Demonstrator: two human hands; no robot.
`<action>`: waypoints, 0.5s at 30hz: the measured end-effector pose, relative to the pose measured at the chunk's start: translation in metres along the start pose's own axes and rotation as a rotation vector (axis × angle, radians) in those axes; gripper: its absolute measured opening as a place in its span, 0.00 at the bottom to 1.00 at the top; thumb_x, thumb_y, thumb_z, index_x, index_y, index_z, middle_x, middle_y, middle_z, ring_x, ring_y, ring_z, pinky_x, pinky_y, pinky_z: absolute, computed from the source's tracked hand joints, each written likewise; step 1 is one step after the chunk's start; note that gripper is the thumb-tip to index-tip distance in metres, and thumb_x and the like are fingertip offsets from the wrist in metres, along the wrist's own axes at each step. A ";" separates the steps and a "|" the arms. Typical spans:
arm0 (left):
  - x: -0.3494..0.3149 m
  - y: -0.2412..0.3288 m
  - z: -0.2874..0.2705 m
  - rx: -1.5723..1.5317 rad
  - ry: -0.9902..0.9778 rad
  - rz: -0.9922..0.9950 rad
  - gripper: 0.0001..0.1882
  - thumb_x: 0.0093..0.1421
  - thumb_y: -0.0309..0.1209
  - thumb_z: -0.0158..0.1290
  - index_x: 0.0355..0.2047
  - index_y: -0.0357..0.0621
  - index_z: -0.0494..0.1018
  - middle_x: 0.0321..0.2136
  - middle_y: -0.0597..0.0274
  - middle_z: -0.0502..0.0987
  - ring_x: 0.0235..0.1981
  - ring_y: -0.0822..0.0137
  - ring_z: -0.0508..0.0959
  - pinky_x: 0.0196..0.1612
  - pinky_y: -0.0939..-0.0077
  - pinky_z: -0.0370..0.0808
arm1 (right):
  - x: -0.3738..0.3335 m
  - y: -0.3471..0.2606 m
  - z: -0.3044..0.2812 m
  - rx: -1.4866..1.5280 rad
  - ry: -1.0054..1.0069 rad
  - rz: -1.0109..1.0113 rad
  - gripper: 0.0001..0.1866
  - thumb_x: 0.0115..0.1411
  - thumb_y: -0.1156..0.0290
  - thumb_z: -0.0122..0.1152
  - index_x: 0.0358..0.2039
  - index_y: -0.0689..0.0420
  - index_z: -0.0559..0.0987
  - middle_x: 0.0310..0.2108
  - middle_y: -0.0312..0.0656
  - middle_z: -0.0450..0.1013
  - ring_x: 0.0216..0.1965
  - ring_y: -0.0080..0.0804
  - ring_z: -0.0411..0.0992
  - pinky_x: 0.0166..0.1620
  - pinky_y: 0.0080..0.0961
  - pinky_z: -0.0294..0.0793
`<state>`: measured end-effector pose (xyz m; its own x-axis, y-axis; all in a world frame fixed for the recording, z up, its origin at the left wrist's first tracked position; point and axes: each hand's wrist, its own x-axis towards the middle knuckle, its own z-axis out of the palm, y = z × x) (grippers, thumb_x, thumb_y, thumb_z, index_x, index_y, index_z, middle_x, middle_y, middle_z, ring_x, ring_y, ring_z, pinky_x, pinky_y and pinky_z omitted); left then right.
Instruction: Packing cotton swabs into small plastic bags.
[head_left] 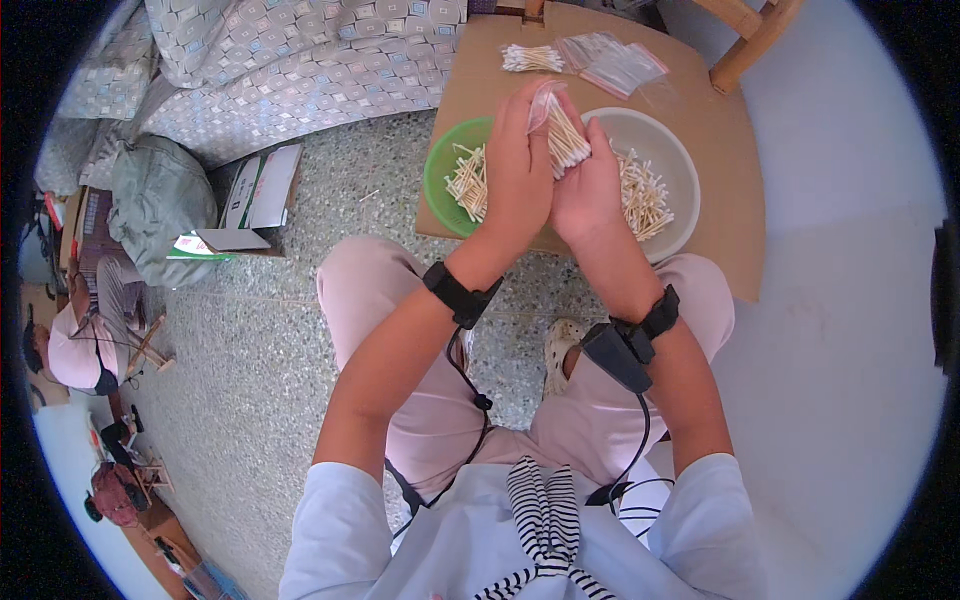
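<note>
Head view: your two hands meet over the board, partly closed round one load, narrow rather than wide. Left hand [518, 165] is on the left side with its back showing, fingers up by a clear plastic bag [544, 103]; some fingertips are hidden, can't tell how tightly they pinch. Right hand [592, 195] is cupped, thumb up on the right side, with a bundle of cotton swabs [568, 142] lying against it. Bundle sits between your hands, tilted, upper end by the bag; can't tell how far it goes in.

Left of the grip, partly behind your left hand: green basket [434, 180] with loose swabs [465, 186]. Right of the grip, partly behind your right hand: white bowl [690, 185] with more swabs [645, 198]. Beyond the grip: a swab pile [532, 58], flat clear bags [625, 68] just right of it. Under it all, a brown board [732, 200]. Nearer you than the grip, both wrists wear black straps [455, 294].
</note>
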<state>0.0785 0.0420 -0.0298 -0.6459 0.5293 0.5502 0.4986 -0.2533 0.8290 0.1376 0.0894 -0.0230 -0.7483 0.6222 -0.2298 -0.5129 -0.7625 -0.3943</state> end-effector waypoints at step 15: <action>-0.007 0.011 -0.002 0.074 -0.109 0.164 0.20 0.59 0.24 0.42 0.53 0.38 0.67 0.52 0.48 0.70 0.54 0.51 0.69 0.58 0.65 0.62 | 0.010 -0.011 -0.007 0.012 0.105 -0.017 0.25 0.66 0.53 0.31 0.52 0.54 0.69 0.49 0.45 0.70 0.50 0.39 0.68 0.56 0.38 0.65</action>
<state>0.0871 0.0337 -0.0239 -0.4879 0.5713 0.6600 0.6360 -0.2852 0.7170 0.1387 0.1049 -0.0271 -0.6919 0.6494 -0.3155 -0.5306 -0.7537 -0.3879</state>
